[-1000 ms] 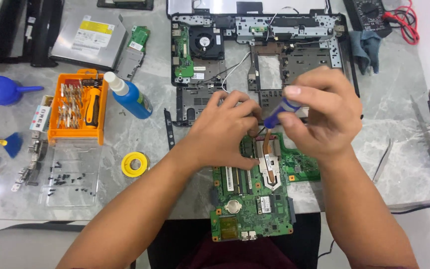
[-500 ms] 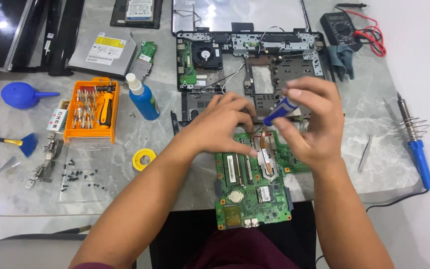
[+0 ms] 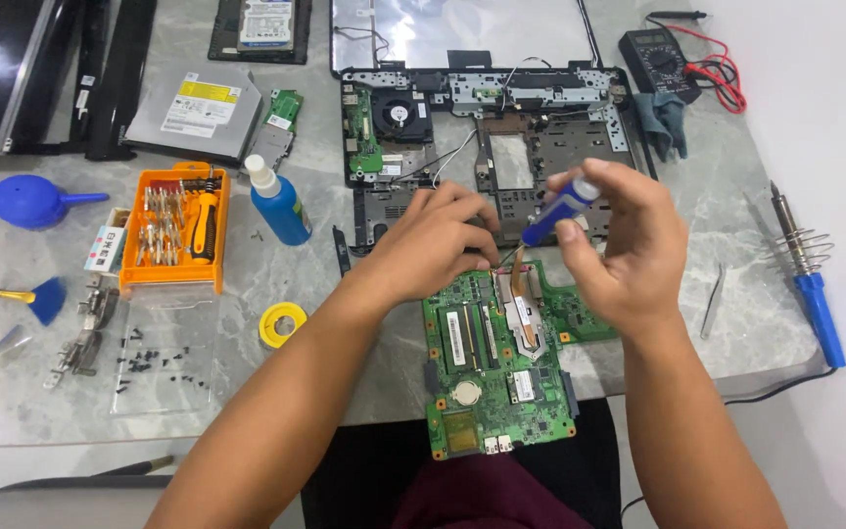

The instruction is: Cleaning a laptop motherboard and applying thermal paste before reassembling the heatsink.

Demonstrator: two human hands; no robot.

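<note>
Currently my right hand (image 3: 629, 250) grips a blue screwdriver (image 3: 558, 211), tip down at the board (image 3: 496, 362) near the desk (image 3: 325, 284) edge; left hand (image 3: 438, 245) curled, probably steadying the screw. Next: keep the tip seated, turn gently.

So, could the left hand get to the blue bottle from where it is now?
Probably yes. The left hand rests at the top edge of the green motherboard, and the blue bottle stands upright to its left on bare table; only a thin black strip lies between, flat and low.
</note>
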